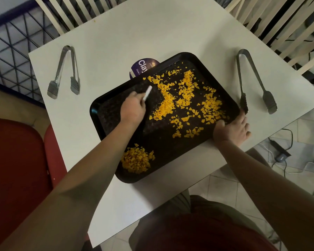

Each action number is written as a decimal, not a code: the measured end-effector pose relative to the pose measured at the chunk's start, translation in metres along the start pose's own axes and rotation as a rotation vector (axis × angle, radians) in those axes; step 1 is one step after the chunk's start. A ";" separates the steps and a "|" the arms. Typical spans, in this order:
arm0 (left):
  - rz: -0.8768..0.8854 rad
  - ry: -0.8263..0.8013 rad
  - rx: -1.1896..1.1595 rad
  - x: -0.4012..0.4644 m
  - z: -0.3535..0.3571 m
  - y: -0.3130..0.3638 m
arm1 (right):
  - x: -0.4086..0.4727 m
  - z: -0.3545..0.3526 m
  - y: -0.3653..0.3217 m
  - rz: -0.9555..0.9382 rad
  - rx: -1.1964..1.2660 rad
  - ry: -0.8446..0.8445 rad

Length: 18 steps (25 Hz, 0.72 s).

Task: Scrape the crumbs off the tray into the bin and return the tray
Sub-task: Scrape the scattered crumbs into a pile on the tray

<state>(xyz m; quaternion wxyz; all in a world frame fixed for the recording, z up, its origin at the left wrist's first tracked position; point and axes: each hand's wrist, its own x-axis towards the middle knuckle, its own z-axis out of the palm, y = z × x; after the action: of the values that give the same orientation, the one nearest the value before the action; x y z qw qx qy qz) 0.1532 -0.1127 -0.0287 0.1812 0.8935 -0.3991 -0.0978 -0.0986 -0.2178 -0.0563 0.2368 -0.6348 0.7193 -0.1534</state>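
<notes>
Head view, items as they lie. Tray (116, 113): black, rectangular, flat on the white worktop (116, 33), just in front of you; its long axis runs diagonally, from the near-left corner toward the far-right. Crumbs (185, 98): yellow, scattered over the far and right part of the tray, with one gathered heap (137, 160) at the near corner, likely piled there for tipping out. Your left hand (132, 108): fingers curled round a small white scraper (147, 92), which points away from you toward the scattered crumbs. Your right hand (234, 130): fingers wrapped over the tray's right rim, thumb on top, apparently to steady it against the scraping. Two metal tongs, one to the left (64, 73), one to the right (255, 82), lie on the worktop. A purple tub (143, 67) shows behind the far rim. No bin is in view.
</notes>
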 end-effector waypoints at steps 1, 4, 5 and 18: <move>-0.059 0.040 0.004 0.006 -0.002 -0.004 | 0.000 0.000 0.000 0.004 0.001 0.003; -0.113 0.014 0.103 0.023 -0.003 -0.009 | 0.000 -0.001 0.000 0.008 0.005 0.003; -0.098 -0.010 0.121 0.028 -0.004 -0.006 | 0.000 0.000 0.001 0.002 0.002 0.000; 0.129 -0.100 0.089 -0.013 -0.003 -0.003 | -0.001 -0.002 -0.002 0.002 -0.003 -0.001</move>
<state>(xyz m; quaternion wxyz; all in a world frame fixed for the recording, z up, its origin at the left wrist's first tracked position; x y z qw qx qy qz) 0.1477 -0.1001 -0.0268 0.1269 0.8672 -0.4682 -0.1127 -0.0978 -0.2171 -0.0538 0.2364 -0.6345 0.7200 -0.1517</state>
